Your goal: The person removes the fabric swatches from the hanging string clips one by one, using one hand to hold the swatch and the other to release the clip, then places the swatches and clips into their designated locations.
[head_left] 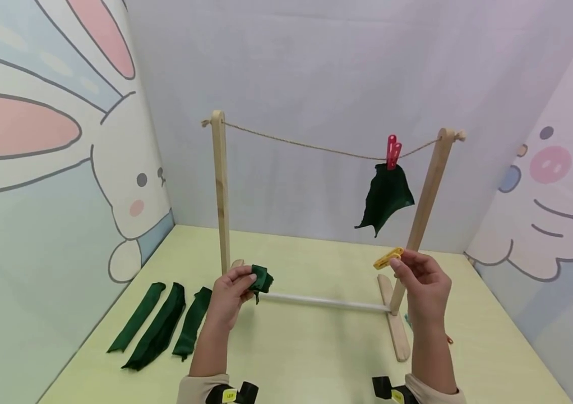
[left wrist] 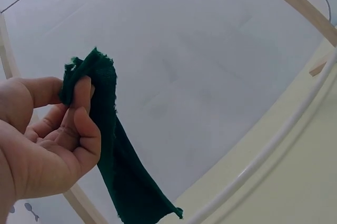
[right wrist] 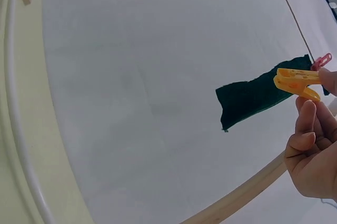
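My left hand (head_left: 231,292) pinches the top edge of a dark green cloth (left wrist: 126,176) between thumb and fingers; the rest of the cloth hangs down. My right hand (head_left: 426,283) holds a yellow clothespin (head_left: 388,258) by its handles, below and in front of the rope. In the right wrist view that clothespin (right wrist: 297,83) appears in front of a hanging green cloth (right wrist: 258,95). A red clothespin (head_left: 393,152) fixes this hanging cloth (head_left: 388,193) near the right end of the rope (head_left: 306,147). Both hands are apart from the rope.
Two wooden posts (head_left: 220,185) carry the rope, joined low down by a white rod (head_left: 322,302). Several green cloth strips (head_left: 157,328) lie on the yellow table (head_left: 317,359) at left. Small colored items, partly hidden, lie behind my right forearm. Cartoon-printed walls stand on both sides.
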The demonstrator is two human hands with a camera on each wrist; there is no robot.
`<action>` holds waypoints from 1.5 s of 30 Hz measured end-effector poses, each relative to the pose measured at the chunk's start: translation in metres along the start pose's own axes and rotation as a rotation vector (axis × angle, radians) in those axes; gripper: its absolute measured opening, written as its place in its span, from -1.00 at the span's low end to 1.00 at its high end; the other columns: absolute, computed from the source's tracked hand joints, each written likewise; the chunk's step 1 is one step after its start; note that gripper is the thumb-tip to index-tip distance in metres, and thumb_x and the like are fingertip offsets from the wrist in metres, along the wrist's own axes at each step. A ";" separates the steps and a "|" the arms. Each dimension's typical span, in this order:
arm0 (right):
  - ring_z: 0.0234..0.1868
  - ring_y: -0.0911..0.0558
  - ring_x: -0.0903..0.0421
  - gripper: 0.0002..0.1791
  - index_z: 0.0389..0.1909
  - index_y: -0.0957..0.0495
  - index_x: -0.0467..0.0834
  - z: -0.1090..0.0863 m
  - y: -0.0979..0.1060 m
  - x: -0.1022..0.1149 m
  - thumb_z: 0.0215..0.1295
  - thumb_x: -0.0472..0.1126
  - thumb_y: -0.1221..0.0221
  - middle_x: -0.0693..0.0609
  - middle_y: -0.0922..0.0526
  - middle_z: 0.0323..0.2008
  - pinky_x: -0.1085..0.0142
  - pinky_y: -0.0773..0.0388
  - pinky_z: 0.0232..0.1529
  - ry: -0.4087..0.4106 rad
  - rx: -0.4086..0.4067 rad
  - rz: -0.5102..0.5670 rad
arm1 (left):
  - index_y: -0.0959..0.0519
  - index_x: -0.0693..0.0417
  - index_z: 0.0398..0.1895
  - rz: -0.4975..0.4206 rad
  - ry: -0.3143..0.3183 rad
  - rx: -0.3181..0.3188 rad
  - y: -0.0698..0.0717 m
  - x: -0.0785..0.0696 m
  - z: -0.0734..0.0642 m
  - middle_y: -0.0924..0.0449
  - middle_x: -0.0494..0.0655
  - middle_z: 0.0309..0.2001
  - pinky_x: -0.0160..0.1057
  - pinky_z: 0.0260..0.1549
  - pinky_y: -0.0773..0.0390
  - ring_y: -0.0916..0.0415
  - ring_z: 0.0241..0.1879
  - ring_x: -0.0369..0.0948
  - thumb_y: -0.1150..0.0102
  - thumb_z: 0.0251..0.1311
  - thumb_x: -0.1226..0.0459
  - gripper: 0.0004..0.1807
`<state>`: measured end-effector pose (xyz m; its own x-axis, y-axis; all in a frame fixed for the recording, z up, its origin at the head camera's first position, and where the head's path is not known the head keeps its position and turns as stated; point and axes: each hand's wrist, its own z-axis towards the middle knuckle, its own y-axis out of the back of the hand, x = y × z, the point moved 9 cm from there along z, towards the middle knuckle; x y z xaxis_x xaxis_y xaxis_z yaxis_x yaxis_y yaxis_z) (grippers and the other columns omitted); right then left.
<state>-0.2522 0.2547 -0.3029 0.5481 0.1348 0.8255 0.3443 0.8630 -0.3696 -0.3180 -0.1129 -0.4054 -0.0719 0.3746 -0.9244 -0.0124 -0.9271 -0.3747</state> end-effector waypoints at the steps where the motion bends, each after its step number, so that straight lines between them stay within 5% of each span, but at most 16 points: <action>1: -0.48 -0.52 0.14 -0.79 -0.24 -0.53 -0.47 -0.001 0.004 -0.002 0.07 -0.51 -0.25 -0.09 -0.60 -0.39 0.49 -0.51 -0.45 -0.006 -0.018 0.018 | -0.56 0.17 -0.26 0.002 0.004 -0.006 0.003 0.000 0.000 -0.59 -0.11 -0.38 -0.33 -0.43 -0.49 -0.47 -0.49 -0.26 -0.11 0.20 0.47 -0.90; 7: -0.61 -0.51 0.16 -0.85 -0.32 -0.55 -0.47 -0.015 0.029 -0.021 0.05 -0.62 -0.20 -0.09 -0.60 -0.50 0.50 -0.45 -0.61 -0.030 -0.132 0.171 | -0.58 0.09 -0.29 -0.005 0.026 -0.061 0.020 0.001 0.000 -0.58 -0.09 -0.38 -0.31 -0.42 -0.48 -0.44 -0.50 -0.24 -0.10 0.20 0.48 -0.86; 15: -0.63 -0.53 0.17 -0.83 -0.30 -0.57 -0.39 -0.025 0.056 -0.036 0.04 -0.49 -0.28 -0.05 -0.59 -0.49 0.51 -0.46 -0.59 -0.105 -0.256 0.067 | -0.57 0.09 -0.29 -0.017 0.054 -0.077 0.027 0.005 0.005 -0.50 -0.03 -0.31 -0.30 -0.41 -0.48 -0.43 -0.49 -0.23 -0.05 0.23 0.49 -0.84; 30: -0.61 -0.54 0.19 -0.78 -0.27 -0.58 -0.36 -0.026 0.075 -0.043 0.04 -0.40 -0.33 -0.02 -0.59 -0.47 0.53 -0.46 -0.59 -0.152 -0.280 -0.005 | -0.53 0.25 -0.18 0.018 0.073 -0.054 0.024 0.029 0.023 -0.50 -0.05 -0.31 -0.28 -0.42 -0.48 -0.46 -0.49 -0.23 0.00 0.22 0.53 -0.83; 38: -0.66 -0.55 0.21 -0.84 -0.36 -0.62 -0.30 -0.022 0.092 -0.051 -0.01 -0.43 -0.35 0.01 -0.60 -0.53 0.53 -0.44 -0.65 -0.171 -0.341 0.000 | -0.44 0.41 -0.03 0.070 0.117 -0.097 0.042 0.048 0.013 -0.49 -0.02 -0.32 -0.26 -0.40 -0.54 -0.50 -0.46 -0.22 -0.01 0.22 0.53 -0.75; 45: -0.65 -0.52 0.24 -0.75 -0.25 -0.62 -0.19 -0.022 0.113 -0.062 -0.01 -0.33 -0.38 0.07 -0.59 -0.54 0.51 -0.39 -0.72 -0.291 -0.391 -0.037 | -0.39 0.48 0.02 0.157 0.130 -0.086 0.052 0.045 -0.004 -0.48 0.04 -0.29 -0.26 -0.41 -0.57 -0.50 -0.42 -0.19 0.01 0.23 0.53 -0.71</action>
<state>-0.2304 0.3329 -0.4048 0.3134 0.2859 0.9056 0.6508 0.6298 -0.4240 -0.3181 -0.1439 -0.4665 0.0628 0.2301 -0.9711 0.0746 -0.9714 -0.2254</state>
